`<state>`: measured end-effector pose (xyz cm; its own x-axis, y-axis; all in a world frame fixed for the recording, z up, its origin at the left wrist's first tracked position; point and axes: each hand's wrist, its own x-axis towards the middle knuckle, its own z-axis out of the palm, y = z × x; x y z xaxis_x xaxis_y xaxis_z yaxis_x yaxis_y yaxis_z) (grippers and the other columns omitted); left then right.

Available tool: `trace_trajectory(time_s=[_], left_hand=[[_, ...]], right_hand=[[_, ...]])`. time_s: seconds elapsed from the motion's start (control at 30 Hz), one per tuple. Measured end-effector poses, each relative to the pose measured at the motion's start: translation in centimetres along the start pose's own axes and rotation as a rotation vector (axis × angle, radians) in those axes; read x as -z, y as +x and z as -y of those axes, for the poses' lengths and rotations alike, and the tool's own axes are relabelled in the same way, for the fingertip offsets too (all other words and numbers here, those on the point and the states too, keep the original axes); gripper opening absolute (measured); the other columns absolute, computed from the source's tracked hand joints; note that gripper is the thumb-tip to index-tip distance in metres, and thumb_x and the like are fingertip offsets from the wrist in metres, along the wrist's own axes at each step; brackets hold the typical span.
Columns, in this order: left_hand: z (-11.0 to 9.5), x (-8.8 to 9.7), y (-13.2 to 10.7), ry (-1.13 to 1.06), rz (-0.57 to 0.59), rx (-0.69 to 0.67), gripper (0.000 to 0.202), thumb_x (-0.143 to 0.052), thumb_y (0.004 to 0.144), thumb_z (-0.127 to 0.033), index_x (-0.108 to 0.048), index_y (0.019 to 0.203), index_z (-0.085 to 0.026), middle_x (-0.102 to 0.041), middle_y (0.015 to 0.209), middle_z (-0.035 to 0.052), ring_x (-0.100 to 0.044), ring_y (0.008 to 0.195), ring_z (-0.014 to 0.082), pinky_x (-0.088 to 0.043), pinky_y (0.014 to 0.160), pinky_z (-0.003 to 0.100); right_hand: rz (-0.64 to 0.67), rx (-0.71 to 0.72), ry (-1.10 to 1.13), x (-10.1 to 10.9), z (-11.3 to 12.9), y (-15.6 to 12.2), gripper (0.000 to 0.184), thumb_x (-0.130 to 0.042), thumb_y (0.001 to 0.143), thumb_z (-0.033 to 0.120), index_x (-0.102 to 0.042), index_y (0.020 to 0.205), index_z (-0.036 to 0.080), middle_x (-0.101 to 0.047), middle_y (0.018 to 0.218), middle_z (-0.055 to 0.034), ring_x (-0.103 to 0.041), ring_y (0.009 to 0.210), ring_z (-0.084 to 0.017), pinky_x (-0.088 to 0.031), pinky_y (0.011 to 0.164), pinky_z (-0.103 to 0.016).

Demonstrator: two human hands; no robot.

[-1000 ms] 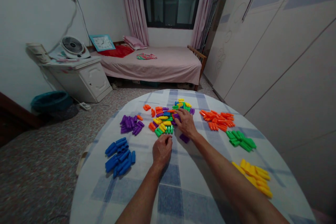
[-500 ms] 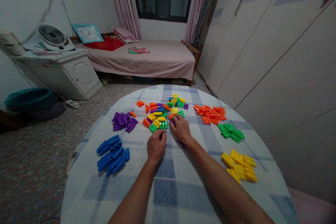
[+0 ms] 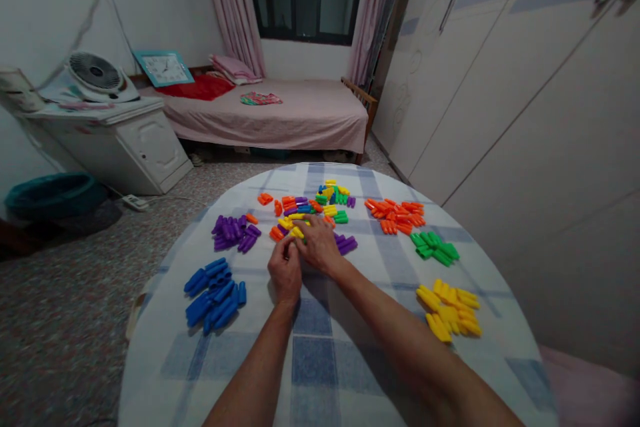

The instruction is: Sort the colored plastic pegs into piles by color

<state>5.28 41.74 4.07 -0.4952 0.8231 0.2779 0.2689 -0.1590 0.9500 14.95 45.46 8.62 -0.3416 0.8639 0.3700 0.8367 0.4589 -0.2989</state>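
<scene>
On a round table with a blue-checked cloth (image 3: pixel 320 360) lies a mixed heap of coloured plastic pegs (image 3: pixel 305 207). My right hand (image 3: pixel 319 245) rests palm down on the heap's near edge, fingers curled over yellow and green pegs. My left hand (image 3: pixel 285 271) sits just left of it, touching it, fingers curled closed at the heap's edge; what they hold is hidden. A small cluster of purple pegs (image 3: pixel 346 243) lies right of my right hand. Sorted piles surround: purple (image 3: pixel 234 232), blue (image 3: pixel 214 295), orange (image 3: pixel 396 213), green (image 3: pixel 434 248), yellow (image 3: pixel 450 310).
Beyond the table stands a bed with a pink cover (image 3: pixel 280 117), a white cabinet (image 3: pixel 120 147) with a fan (image 3: pixel 95 75) and a clock (image 3: pixel 163 68), and a teal basin (image 3: pixel 50 193) on the floor. White wardrobe doors (image 3: pixel 525 80) run along the right.
My right hand slid left off the purple pegs, which now lie uncovered, onto the heap's near edge. My left hand moved left and met it. The camera tilted slightly.
</scene>
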Motion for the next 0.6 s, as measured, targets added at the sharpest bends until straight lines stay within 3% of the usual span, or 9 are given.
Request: trace_trajectory(time_s=[0.17,0.33,0.6], left_hand=[[0.5,0.3,0.6,-0.008,-0.118,-0.030,0.026,-0.048,0.082,-0.032,-0.064,0.095,-0.016,-0.067,0.095,0.0062,-0.061,0.088,0.0150,-0.048,0.085,0.025],[0.8,0.1,0.6,0.015,-0.055,0.018,0.028,-0.048,0.081,-0.033,-0.064,0.097,-0.016,-0.067,0.091,0.0057,-0.061,0.082,0.0142,-0.050,0.076,0.024],[0.7,0.0,0.8,-0.045,-0.031,0.157,0.031,-0.049,0.077,-0.032,-0.064,0.099,-0.016,-0.065,0.080,0.0026,-0.058,0.065,0.0104,-0.048,0.062,0.021]], right_hand=[[0.105,-0.057,-0.080,-1.7,1.3,1.5,0.033,-0.054,0.088,0.035,-0.058,0.119,0.025,-0.053,0.119,-0.0087,-0.047,0.108,-0.026,-0.039,0.088,-0.041],[0.066,-0.097,-0.118,-1.9,0.9,0.1,0.024,-0.048,0.091,0.028,-0.059,0.111,0.021,-0.055,0.107,-0.0096,-0.047,0.102,-0.026,-0.040,0.083,-0.040],[0.047,-0.132,0.034,-2.5,-0.2,-0.3,0.023,-0.052,0.080,0.014,-0.055,0.103,0.013,-0.055,0.108,-0.0117,-0.046,0.103,-0.024,-0.039,0.090,-0.035]])
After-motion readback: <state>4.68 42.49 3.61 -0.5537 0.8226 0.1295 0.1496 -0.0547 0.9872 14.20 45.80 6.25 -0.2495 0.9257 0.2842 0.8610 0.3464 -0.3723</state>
